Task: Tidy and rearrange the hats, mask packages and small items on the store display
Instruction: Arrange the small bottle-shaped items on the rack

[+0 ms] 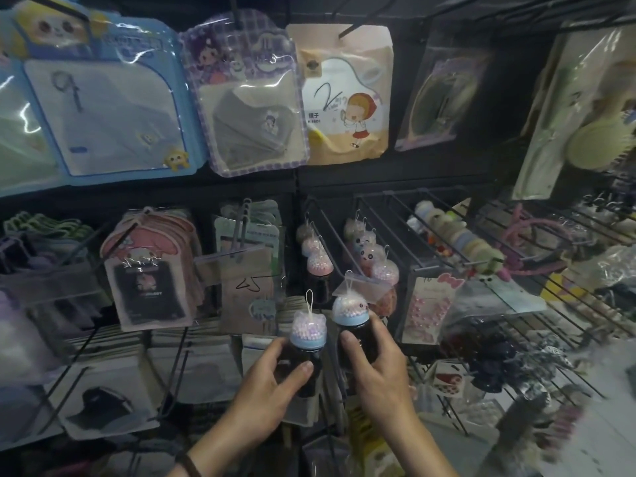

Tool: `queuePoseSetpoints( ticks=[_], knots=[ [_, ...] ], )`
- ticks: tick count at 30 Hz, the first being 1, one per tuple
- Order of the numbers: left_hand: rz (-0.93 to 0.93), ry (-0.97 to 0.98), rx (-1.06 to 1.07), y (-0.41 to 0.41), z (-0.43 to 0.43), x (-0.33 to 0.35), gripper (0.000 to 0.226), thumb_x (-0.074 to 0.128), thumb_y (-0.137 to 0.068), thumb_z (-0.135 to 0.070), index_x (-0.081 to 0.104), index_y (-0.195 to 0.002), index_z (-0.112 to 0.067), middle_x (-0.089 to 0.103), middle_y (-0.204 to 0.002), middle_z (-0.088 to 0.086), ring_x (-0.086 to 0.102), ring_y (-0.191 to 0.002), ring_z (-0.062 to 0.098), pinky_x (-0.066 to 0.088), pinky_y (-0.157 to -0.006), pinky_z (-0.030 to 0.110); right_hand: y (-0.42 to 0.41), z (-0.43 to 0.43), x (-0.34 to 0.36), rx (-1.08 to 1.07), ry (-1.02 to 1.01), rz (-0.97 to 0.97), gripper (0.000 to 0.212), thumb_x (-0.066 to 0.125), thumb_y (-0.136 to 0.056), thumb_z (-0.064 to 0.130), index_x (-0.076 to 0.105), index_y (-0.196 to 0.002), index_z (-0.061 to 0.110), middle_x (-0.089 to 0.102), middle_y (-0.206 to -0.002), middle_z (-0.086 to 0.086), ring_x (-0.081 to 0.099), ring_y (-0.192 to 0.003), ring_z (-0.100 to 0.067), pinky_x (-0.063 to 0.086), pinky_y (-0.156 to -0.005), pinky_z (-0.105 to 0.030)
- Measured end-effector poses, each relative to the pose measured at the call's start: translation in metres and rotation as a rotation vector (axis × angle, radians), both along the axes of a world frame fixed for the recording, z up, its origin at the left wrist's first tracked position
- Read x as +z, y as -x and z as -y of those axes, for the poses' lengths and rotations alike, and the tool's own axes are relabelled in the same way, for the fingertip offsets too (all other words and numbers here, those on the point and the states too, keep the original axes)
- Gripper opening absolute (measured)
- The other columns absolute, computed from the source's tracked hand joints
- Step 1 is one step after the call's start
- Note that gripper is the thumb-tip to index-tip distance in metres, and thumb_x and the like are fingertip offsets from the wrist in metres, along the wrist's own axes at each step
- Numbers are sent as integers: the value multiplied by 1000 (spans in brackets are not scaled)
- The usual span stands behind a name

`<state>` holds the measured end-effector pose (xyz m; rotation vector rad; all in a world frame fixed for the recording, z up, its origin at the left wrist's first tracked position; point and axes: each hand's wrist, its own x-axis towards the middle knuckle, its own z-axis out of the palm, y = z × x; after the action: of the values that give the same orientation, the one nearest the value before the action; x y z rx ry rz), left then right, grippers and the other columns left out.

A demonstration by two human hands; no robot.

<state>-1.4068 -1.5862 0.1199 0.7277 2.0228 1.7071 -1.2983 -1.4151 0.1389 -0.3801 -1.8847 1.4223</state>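
My left hand (272, 383) grips a small dark bottle with a blue collar and a bead-filled dome cap (308, 330). Beside it my right hand (378, 366) holds a second, similar bottle (351, 309), a little higher, with a clear tag at its loop. Behind them more dome-capped bottles (320, 259) hang on wire hooks. Mask packages hang above: a blue one (113, 108), a purple plaid one (247, 98) and a beige mirror pouch (344, 94). Pink mask packs (151, 270) hang at mid left.
Wire hooks and racks (395, 228) jut toward me at the centre and right. Hair ties, headbands (537, 232) and bagged accessories crowd the right shelf. Flat packs holding dark hats (103, 404) lie at lower left. A brush pack (592, 132) hangs at far right.
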Motion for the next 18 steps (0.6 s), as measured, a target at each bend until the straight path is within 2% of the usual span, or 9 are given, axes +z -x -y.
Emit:
queuePoseSetpoints(
  ticks=[3,7,11,16,18],
  knots=[
    [11,13,0,0,2,0,46,78,-80,-54,70,-123,-38,78,-125,-5,73,-120,15,55,-111,50,1,0,1,33,58,-19,36,70,-103,23,65,-135,40,70,-135,28,63,-130,3,49,-111,-26],
    [17,26,12,0,2,1,35,77,-92,-34,69,-125,-27,79,-122,-7,74,-117,12,57,-109,44,4,0,-1,46,132,0,32,69,-104,26,68,-135,35,72,-133,22,66,-128,0,51,-114,-43],
    [21,-13,34,-1,0,4,43,77,-84,-37,69,-123,-21,80,-119,-6,76,-113,14,57,-108,43,6,0,-4,31,133,10,29,72,-102,31,71,-131,37,76,-127,20,71,-121,-4,56,-108,-52],
    [22,-38,35,0,1,1,47,80,-80,-42,70,-123,-24,80,-120,-2,75,-115,19,55,-110,48,10,2,-6,25,110,59,25,71,-103,28,69,-124,42,74,-120,30,70,-113,4,58,-103,-40],
    [20,-43,36,2,2,-1,48,80,-76,-49,72,-120,-32,80,-121,-1,75,-115,20,55,-110,48,15,0,-3,15,73,107,24,70,-103,35,69,-126,41,75,-116,30,71,-109,5,59,-99,-36]
  ],
)
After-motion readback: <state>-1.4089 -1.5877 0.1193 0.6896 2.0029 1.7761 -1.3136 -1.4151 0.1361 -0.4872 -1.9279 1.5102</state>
